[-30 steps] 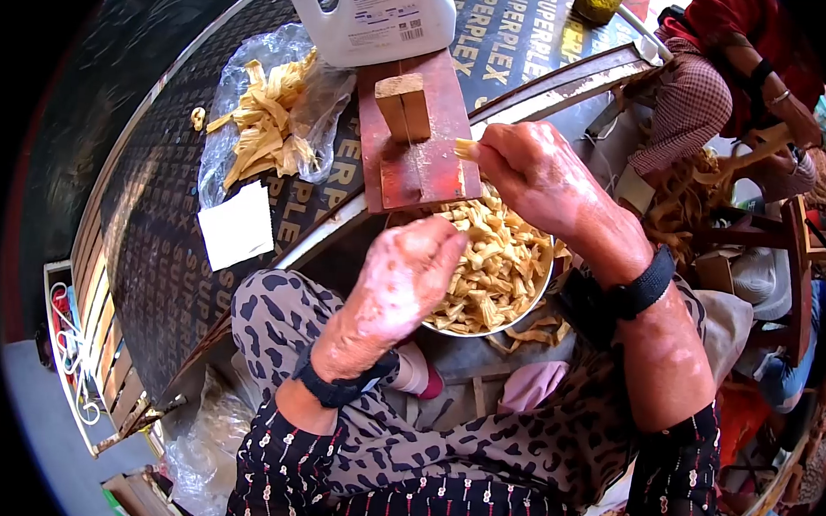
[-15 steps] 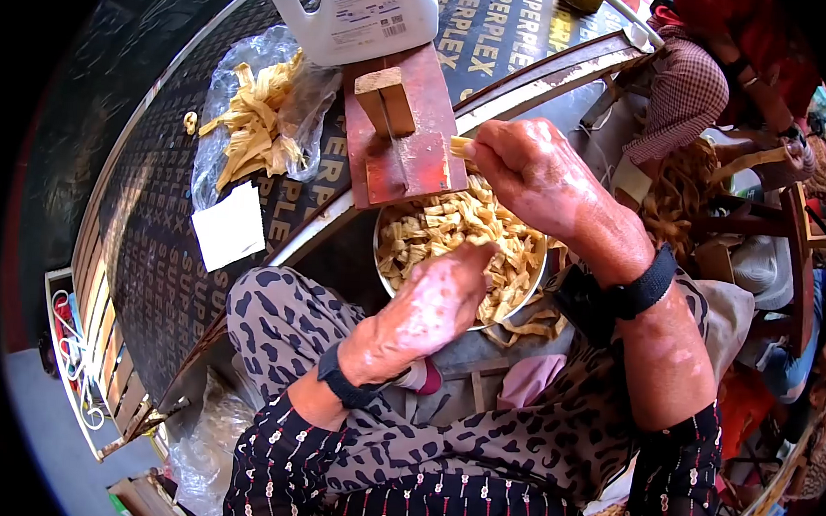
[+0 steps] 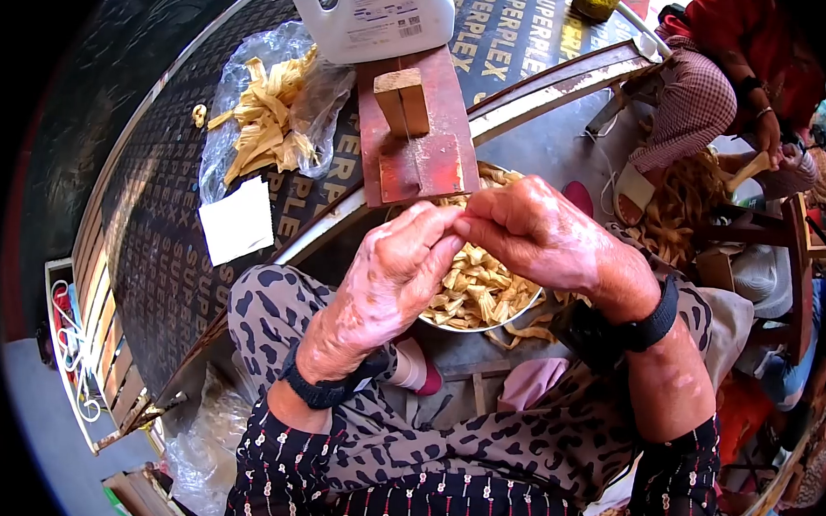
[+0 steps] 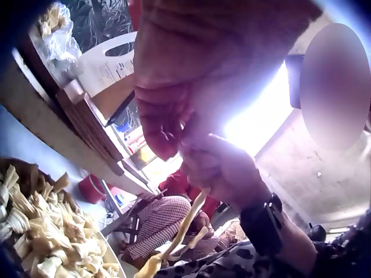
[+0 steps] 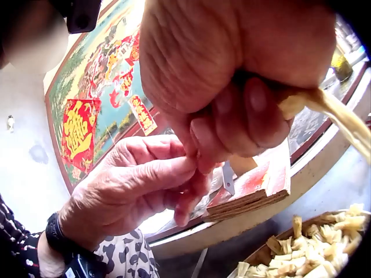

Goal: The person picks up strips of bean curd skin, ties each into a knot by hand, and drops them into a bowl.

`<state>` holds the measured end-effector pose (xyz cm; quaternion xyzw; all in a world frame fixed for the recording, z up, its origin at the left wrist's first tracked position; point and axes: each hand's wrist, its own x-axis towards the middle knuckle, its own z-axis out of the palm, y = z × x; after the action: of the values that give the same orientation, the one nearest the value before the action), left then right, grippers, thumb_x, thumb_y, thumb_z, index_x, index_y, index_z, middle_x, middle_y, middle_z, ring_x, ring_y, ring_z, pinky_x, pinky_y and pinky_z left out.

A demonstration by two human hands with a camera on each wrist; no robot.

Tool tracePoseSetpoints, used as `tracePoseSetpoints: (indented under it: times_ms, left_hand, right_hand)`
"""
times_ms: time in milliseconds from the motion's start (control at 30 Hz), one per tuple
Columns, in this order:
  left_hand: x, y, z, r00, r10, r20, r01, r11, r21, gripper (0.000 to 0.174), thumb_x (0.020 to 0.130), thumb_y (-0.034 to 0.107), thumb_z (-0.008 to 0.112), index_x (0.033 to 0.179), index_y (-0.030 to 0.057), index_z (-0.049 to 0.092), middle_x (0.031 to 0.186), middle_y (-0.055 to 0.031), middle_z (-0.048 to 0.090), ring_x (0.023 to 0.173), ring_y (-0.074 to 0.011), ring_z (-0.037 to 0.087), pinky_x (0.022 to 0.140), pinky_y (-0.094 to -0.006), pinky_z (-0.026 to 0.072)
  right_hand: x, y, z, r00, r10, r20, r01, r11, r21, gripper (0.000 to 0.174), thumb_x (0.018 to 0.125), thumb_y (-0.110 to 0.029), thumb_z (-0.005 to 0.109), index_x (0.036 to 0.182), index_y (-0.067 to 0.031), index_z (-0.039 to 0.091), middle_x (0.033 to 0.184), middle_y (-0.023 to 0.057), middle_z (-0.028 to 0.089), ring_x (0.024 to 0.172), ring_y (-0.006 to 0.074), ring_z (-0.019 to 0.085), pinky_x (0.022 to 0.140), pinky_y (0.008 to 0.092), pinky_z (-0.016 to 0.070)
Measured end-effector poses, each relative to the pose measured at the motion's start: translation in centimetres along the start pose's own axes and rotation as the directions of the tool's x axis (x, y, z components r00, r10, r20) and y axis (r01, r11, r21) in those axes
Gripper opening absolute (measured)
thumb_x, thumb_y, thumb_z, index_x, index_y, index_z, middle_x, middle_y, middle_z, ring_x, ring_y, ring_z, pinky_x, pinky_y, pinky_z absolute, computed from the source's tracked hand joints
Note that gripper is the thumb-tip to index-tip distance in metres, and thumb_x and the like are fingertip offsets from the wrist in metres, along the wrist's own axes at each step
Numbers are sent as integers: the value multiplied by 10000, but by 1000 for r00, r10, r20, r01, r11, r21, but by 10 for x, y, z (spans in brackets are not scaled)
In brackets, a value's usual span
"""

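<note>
My right hand (image 3: 554, 237) is curled round a long tan strip (image 5: 342, 121), a flat dried-looking piece; its tail hangs out past the little finger in both wrist views. Thumb and forefinger of my left hand (image 3: 384, 271) meet the right fingertips in a pinch where the strip's end lies, itself hidden by the fingers. Both hands hover over a round bowl full of short cut tan pieces (image 3: 486, 295). Just beyond them is a red wooden board (image 3: 445, 120) with an upright wood block (image 3: 401, 103). A metal blade (image 5: 229, 180) shows by the board's near end.
A white jug (image 3: 388, 23) stands on the board's far end. On the dark tabletop lie a plastic bag with tan strips (image 3: 266, 115) and a white paper (image 3: 237, 223). Another person in checked trousers (image 3: 687, 104) sits at the right, near brown strips (image 3: 677, 202).
My left hand dipped over the bowl, then rose to meet my right hand. The right hand came down and nearer, away from the board's side, with the strip still held.
</note>
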<state>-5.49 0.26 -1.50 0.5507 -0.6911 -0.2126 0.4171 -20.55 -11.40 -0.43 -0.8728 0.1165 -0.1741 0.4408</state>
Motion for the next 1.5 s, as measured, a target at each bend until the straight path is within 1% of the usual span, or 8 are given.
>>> tracePoseSetpoints:
  times_ms: [467, 533, 600, 933, 1067, 1233, 1367, 1500]
  left_hand:
    - [-9, 3, -58, 856, -511, -72, 500, 856, -130, 136, 871, 37, 546, 956, -29, 630, 783, -52, 622, 669, -94, 583, 615, -199, 473]
    - [-1, 0, -50, 977, 16, -213, 73, 911, 406, 234, 830, 0, 520, 1050, -16, 598, 998, -160, 622, 925, -277, 612, 834, -357, 492]
    - [1, 13, -44, 991, 32, -131, 52, 807, 589, 494, 781, 21, 530, 1268, -3, 449, 1248, -176, 501, 1188, -321, 457, 1040, -404, 323]
    - [-8, 10, -31, 992, -5, 126, -14, 989, 150, 127, 860, 121, 565, 869, -7, 564, 725, -125, 560, 648, -268, 574, 594, -352, 464]
    - [-10, 14, -60, 939, -329, 103, 339, 936, -92, 214, 915, 167, 534, 791, -1, 579, 581, -15, 471, 503, -84, 436, 455, -270, 348]
    - [-13, 11, -61, 901, -420, -108, 120, 480, -869, 234, 916, 195, 540, 766, 15, 552, 558, 57, 401, 452, -24, 290, 402, -169, 193]
    - [-7, -3, -60, 904, -427, -8, -87, -166, -982, 243, 974, 239, 422, 886, 32, 515, 589, 58, 361, 461, -21, 280, 394, -166, 216]
    - [2, 8, -43, 828, -468, -309, -13, 535, -845, 267, 953, 244, 472, 944, 8, 598, 866, -89, 645, 496, -16, 381, 427, -142, 280]
  right_hand:
    - [7, -8, 11, 1000, -21, -21, 22, 999, 41, 270, 895, -202, 531, 730, 10, 503, 612, 205, 482, 634, 407, 511, 552, 459, 395]
    - [8, -8, 11, 1000, -15, -15, 15, 1000, 6, 270, 895, -201, 527, 729, 12, 505, 620, 207, 487, 644, 410, 513, 558, 462, 398]
    - [8, -8, 11, 1000, -9, -9, 9, 1000, -29, 270, 896, -199, 524, 729, 13, 507, 627, 209, 493, 653, 413, 515, 563, 466, 402]
    - [1, -7, 2, 995, -6, 104, -2, 997, 80, 327, 893, -236, 540, 702, 29, 537, 630, 198, 500, 613, 382, 505, 559, 436, 382]
    - [2, -16, -3, 996, 42, 78, -52, 991, 126, 332, 908, -249, 532, 717, 22, 537, 591, 180, 484, 555, 353, 493, 521, 420, 371]
    - [10, -30, 3, 994, 23, -110, 0, 979, 205, 257, 910, -177, 533, 738, 13, 530, 568, 148, 470, 516, 303, 485, 489, 386, 359]
    - [25, -31, 27, 966, -67, -251, 124, 968, 219, 178, 908, -115, 523, 788, 17, 524, 566, 152, 465, 515, 294, 499, 494, 391, 370]
    - [30, -28, 32, 969, 16, -245, 32, 981, 191, 177, 910, -113, 508, 792, 18, 523, 562, 158, 481, 534, 317, 520, 495, 400, 387]
